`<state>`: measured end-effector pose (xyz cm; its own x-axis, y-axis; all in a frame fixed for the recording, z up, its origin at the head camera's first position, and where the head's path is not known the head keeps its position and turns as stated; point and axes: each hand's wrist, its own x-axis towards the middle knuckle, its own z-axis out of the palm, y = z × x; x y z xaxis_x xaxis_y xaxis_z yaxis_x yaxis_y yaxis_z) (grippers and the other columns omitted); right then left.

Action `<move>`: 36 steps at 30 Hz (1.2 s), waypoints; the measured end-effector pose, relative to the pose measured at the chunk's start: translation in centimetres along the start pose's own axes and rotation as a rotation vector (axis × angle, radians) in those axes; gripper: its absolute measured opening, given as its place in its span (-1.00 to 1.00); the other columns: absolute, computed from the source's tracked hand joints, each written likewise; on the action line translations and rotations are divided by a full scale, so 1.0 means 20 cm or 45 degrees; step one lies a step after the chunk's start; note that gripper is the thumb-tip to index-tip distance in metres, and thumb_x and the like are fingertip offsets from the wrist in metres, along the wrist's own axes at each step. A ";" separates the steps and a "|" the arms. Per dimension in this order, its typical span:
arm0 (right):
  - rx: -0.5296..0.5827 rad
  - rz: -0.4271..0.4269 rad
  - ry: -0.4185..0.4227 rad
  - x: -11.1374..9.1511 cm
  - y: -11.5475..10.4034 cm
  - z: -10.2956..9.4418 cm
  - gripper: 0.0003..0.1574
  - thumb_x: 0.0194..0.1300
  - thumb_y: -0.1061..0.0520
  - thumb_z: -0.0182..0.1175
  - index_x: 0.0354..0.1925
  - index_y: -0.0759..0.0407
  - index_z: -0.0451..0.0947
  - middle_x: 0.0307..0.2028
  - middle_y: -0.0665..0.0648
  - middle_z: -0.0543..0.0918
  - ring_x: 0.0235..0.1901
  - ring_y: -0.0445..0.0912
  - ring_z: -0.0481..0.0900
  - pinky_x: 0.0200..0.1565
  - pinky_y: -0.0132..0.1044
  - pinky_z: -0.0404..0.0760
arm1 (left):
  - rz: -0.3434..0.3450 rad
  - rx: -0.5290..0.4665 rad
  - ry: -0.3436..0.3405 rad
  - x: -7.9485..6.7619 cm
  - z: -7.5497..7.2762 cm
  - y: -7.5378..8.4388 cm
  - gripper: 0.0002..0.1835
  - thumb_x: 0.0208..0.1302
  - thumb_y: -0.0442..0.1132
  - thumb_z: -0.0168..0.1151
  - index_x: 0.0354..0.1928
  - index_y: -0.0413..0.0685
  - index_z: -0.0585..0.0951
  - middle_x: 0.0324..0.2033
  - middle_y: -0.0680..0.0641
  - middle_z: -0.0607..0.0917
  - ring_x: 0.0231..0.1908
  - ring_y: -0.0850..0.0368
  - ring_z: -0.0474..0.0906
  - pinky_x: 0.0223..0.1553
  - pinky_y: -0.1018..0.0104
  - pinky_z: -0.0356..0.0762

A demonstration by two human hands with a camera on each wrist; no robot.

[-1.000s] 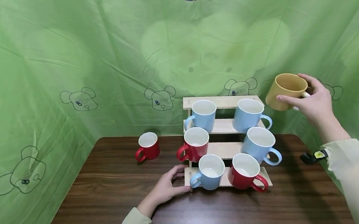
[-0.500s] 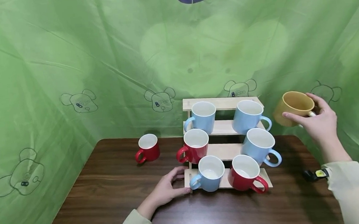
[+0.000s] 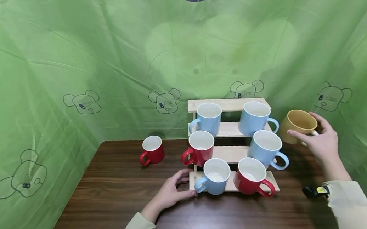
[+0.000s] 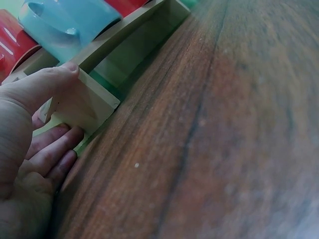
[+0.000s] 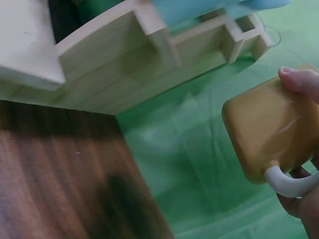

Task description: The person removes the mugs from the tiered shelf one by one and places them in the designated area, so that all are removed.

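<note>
My right hand [image 3: 324,140] grips a mustard-yellow mug [image 3: 285,130] with a white handle, held in the air to the right of a tiered wooden rack [image 3: 229,154]. In the right wrist view, the yellow mug [image 5: 274,129] is tilted and apart from the rack. At the rack's lower left corner my left hand [image 3: 171,191] holds on, thumb on the bottom step and fingers at the side panel [image 4: 92,102]. Light blue mugs [image 3: 215,183] and two red mugs [image 3: 246,183] stand on the rack's steps, several in all.
A third red mug [image 3: 154,153] stands on the dark wooden table [image 3: 117,176], left of the rack. Green cloth [image 3: 119,62] with bear drawings hangs behind the table and along both sides.
My right hand has lowered the yellow mug beside the rack, swinging out slightly to the right and then back. The left hand has stayed at the rack's corner.
</note>
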<state>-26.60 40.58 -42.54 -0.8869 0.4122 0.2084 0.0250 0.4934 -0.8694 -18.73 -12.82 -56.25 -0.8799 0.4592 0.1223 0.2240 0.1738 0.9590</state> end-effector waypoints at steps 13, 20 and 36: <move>-0.037 0.079 -0.017 -0.05 0.21 0.12 0.34 0.10 -0.08 0.76 0.69 -0.27 0.26 0.60 0.15 0.39 0.42 -0.14 0.42 0.07 -0.67 0.45 | 0.000 0.037 0.002 0.01 0.00 -0.01 -0.18 0.29 -0.13 0.66 0.52 0.07 0.47 0.35 0.01 0.66 0.30 0.04 0.67 0.29 0.14 0.65; -0.024 0.107 -0.048 -0.09 0.28 0.18 0.33 0.17 -0.05 0.72 0.72 -0.14 0.21 0.60 0.29 0.34 0.49 0.08 0.41 -0.03 -0.69 0.50 | 0.011 0.041 0.005 0.01 0.00 -0.01 -0.18 0.28 -0.11 0.67 0.52 0.10 0.47 0.35 0.03 0.65 0.30 0.05 0.67 0.32 0.11 0.64; 0.042 0.148 -0.002 -0.15 0.38 0.33 0.16 0.17 0.31 0.61 0.65 0.01 0.36 0.39 0.26 0.55 0.19 -0.14 0.54 -0.03 -0.62 0.47 | -0.005 0.030 0.008 0.00 0.00 0.00 -0.18 0.29 -0.15 0.66 0.52 0.06 0.47 0.36 0.00 0.64 0.31 0.02 0.66 0.29 0.17 0.65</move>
<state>-26.77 38.12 -52.71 -0.8798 0.4637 0.1045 0.1126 0.4170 -0.9019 -18.79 -12.85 -56.32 -0.8832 0.4532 0.1204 0.2305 0.1960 0.9531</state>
